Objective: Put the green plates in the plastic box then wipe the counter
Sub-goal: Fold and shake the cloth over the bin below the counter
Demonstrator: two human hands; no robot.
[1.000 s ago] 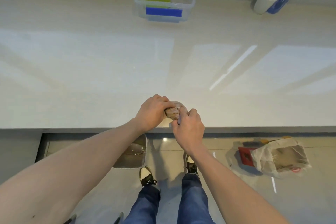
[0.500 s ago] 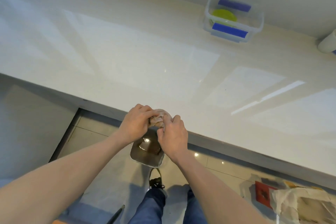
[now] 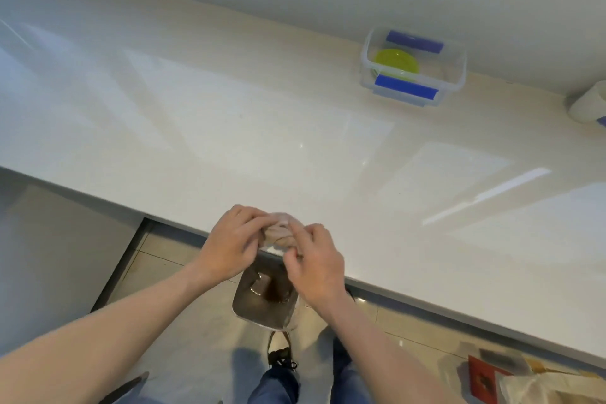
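A green plate (image 3: 396, 62) lies inside the clear plastic box (image 3: 455, 80) with blue clips, at the back right of the pale counter (image 3: 229, 128). Both hands meet at the counter's front edge. My left hand (image 3: 231, 244) and my right hand (image 3: 316, 264) are each closed on a bunched pinkish-brown cloth (image 3: 279, 233), held between them above a metal basin (image 3: 264, 303) of dark water on the floor.
A white cup (image 3: 588, 105) lies on its side at the counter's far right edge of view. On the floor to the lower right sit a plastic bag (image 3: 537, 385) and a red item (image 3: 482, 380). My shoes and jeans show below the basin.
My view has swung left, so the box now sits at the upper right. Both hands stay closed on the cloth and are now over the basin at the counter's edge.
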